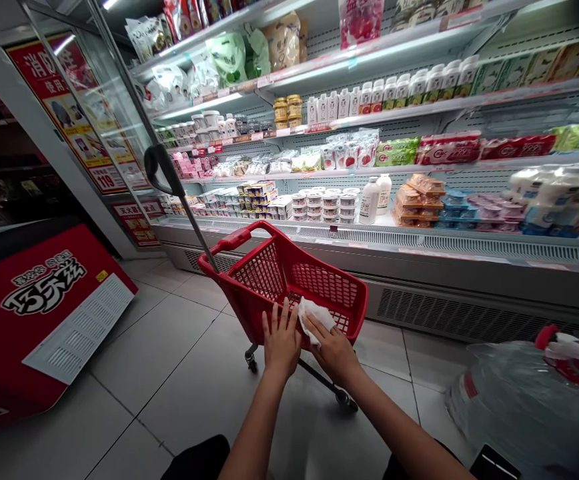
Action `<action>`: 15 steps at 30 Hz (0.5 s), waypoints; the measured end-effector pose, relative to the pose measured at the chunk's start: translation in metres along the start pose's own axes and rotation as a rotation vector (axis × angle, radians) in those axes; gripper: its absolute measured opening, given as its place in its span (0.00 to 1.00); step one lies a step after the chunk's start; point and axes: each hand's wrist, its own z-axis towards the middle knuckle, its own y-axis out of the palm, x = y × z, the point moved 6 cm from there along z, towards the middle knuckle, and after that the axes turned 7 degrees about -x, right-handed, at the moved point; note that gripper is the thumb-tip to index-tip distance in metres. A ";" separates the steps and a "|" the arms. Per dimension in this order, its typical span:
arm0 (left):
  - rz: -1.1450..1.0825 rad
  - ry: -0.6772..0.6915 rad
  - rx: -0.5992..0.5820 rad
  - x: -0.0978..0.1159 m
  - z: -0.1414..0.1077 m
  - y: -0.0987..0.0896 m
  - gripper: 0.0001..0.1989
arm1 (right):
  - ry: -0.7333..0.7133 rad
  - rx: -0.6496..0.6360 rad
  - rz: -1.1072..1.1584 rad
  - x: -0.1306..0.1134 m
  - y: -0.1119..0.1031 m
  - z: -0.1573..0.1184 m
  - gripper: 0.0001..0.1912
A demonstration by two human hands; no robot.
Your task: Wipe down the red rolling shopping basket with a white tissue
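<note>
Position: the red plastic shopping cart basket with perforated walls (242, 300) stands in front of the wearer, just beside the refrigerated display case (419, 310), on the grey tiled floor (169, 373). The right hand (337, 353) grasps a crumpled white cloth (319, 317), pressing it at the near rim. The left hand (282, 340) grips nothing; its fingers are spread flat against the near wall.

Progress: cloth contact is confined to one stretch of the near rim. The far wall, the perforated floor panel, the red push bar (239, 239) and the slanting metal pole with its black loop grip (162, 170) are out of contact with the cloth. In this inspector's judgement, the work is under way at that stretch; how much surface is finished or outstanding cannot be established, as no visible mark separates treated plastic from untreated.

Limits of view: the right palm and the cloth's underside are hidden, and the hands cover part of the near wall. Two casters (252, 362) show; any others cannot be made out. The large clear plastic-wrapped package (519, 393) is cut off and blurred at right. A dark object (492, 463) at the lower edge cannot be identified.
</note>
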 end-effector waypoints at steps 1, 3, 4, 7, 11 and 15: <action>0.004 -0.016 0.005 -0.006 0.001 -0.001 0.33 | -0.004 -0.015 0.008 0.002 -0.002 -0.007 0.35; 0.003 -0.046 0.008 -0.017 0.004 -0.003 0.31 | -0.015 -0.030 0.018 0.007 -0.006 -0.027 0.38; -0.001 -0.062 0.008 -0.021 0.007 -0.002 0.30 | -0.024 -0.031 0.018 0.008 -0.008 -0.038 0.40; -0.024 -0.121 0.021 -0.024 0.010 0.002 0.32 | -0.076 -0.023 0.008 0.006 -0.012 -0.067 0.44; -0.086 -0.146 0.067 -0.011 0.000 0.010 0.34 | -0.205 -0.039 0.005 0.002 -0.010 -0.078 0.46; -0.108 -0.163 0.115 0.000 -0.018 0.007 0.36 | -0.238 -0.028 -0.003 0.039 -0.008 -0.065 0.43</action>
